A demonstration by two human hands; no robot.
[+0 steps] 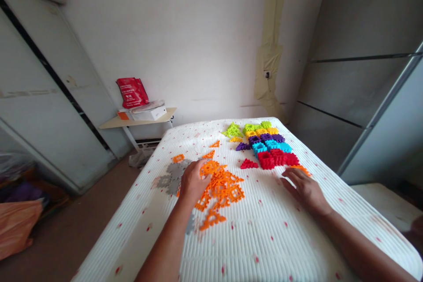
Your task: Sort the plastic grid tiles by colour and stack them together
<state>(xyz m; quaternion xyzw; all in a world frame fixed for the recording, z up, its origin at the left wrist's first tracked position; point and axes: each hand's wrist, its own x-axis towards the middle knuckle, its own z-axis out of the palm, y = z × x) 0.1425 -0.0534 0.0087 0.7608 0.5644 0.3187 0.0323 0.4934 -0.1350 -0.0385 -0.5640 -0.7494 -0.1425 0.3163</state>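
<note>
My left hand (192, 182) rests on a loose heap of orange plastic grid pieces (222, 187) in the middle of the white quilted bed (251, 238), its fingers curled over one orange piece. Grey pieces (174, 174) lie just left of that hand. My right hand (302, 187) lies flat on the quilt, fingers stretched toward an orange piece (300, 169) at its tips. Beyond it stand sorted rows of pieces (269, 143): red nearest, then blue, purple, yellow and green.
A red triangle (249, 164) and a green triangle (233, 131) lie beside the rows. A small side table (139, 121) with a red bag (132, 92) and a white box stands by the far wall. Wardrobes flank both sides. An orange bag (15, 229) lies on the floor at left.
</note>
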